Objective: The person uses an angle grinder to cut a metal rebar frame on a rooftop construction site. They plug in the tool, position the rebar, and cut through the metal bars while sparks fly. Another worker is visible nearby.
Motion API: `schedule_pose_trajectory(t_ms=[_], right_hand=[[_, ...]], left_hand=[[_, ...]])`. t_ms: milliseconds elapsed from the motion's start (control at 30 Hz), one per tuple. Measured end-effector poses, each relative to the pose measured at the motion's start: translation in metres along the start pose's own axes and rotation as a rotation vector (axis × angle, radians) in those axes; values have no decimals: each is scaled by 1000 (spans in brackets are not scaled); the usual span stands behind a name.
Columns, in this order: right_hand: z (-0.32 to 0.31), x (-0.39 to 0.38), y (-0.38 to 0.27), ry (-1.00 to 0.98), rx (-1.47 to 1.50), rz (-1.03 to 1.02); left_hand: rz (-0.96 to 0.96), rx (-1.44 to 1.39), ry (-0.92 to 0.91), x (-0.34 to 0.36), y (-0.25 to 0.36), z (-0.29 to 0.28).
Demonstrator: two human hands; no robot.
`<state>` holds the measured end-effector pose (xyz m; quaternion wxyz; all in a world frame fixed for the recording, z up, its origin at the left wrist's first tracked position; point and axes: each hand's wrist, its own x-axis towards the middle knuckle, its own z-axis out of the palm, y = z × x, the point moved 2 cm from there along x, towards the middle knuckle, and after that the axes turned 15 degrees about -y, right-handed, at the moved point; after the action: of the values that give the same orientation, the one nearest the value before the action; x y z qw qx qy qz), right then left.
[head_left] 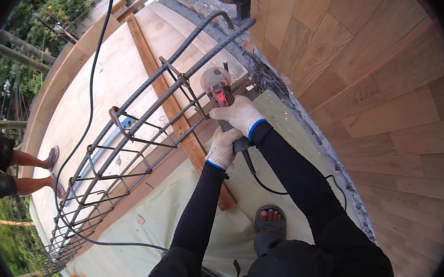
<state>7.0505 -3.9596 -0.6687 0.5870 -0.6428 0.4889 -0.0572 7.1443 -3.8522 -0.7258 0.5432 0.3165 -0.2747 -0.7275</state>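
Observation:
A red and black angle grinder [219, 92] with a round guard is held out in front of me, beside the end of a long rebar cage [129, 117]. My right hand [241, 115], in a white knit glove with a blue cuff, is wrapped round the grinder's body. Lower down, my left hand [222, 148], gloved the same way, grips its rear handle. Small orange sparks show to the right of the tool. The disc and its exact contact point are hidden. From the handle a black cord runs down past my right forearm.
Pale plywood [70, 125] lies under the cage, crossed by a brown timber plank [156, 77]. A rough concrete edge [308, 119] borders the wood-plank surface [380, 83] on the right. A black cable [93, 90] loops across the left. Another person's legs [29, 172] stand at far left.

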Motion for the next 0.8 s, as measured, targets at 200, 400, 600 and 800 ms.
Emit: schedule_pose_trajectory(t_ms=[200,400,600,800], right_hand=[[-1,0,3,1,8,-33],[-4,-4,0,-15,4,13],[1,4,-6,-9,-34,-3],[-2,15,5,-4,14,-25]], left_hand=[[1,-11,1,0,-1,3],[-7,-19,16,-1,-1,5],[-13,-2,-12,1,3,-6],[-14,-37,5,4,10,5]])
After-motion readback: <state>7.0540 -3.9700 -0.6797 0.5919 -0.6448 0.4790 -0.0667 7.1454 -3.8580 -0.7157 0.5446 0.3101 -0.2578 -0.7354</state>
